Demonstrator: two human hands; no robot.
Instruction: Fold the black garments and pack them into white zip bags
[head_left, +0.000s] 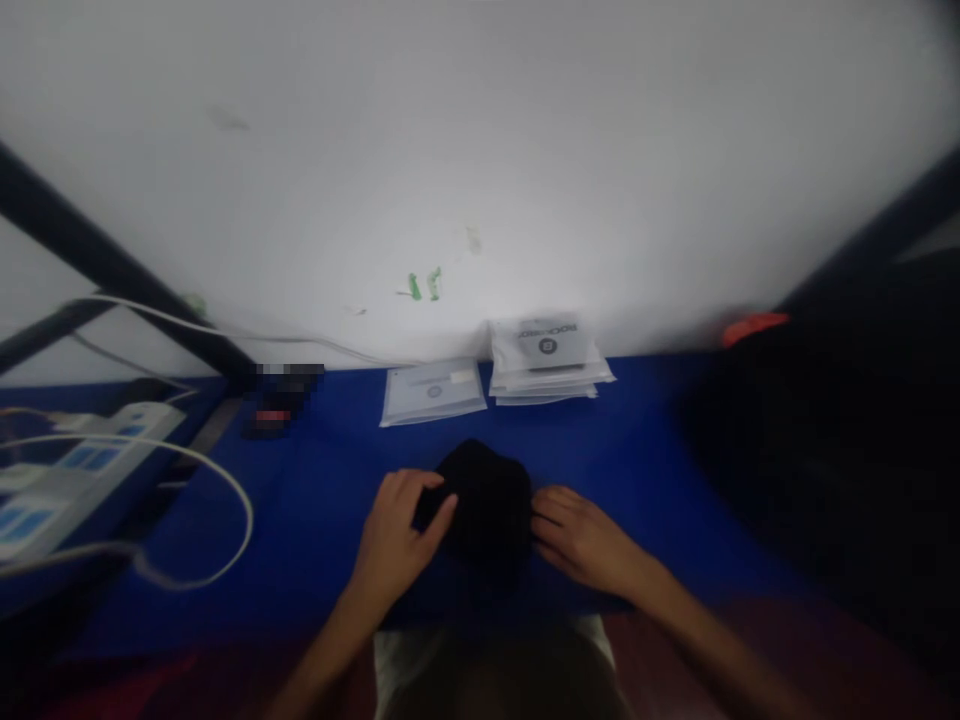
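Observation:
A black cloth-like item (487, 510) lies on the blue tabletop (322, 500), between my hands and close to the front edge. My left hand (405, 520) grips its left side, with the thumb on top and the fingers at the upper left edge. At its right edge is my right hand (574, 530), fingers bent and closed against the black fabric; the fingertips are partly hidden there. The fabric is too dark to make out its folds.
Against the white wall stands a stack of plastic-sleeved packets (544, 360), with a flatter packet (435, 392) left of it. A power strip (97, 475) and looping white cable (247, 510) lie at left. A dark mass (840, 450) fills the right side.

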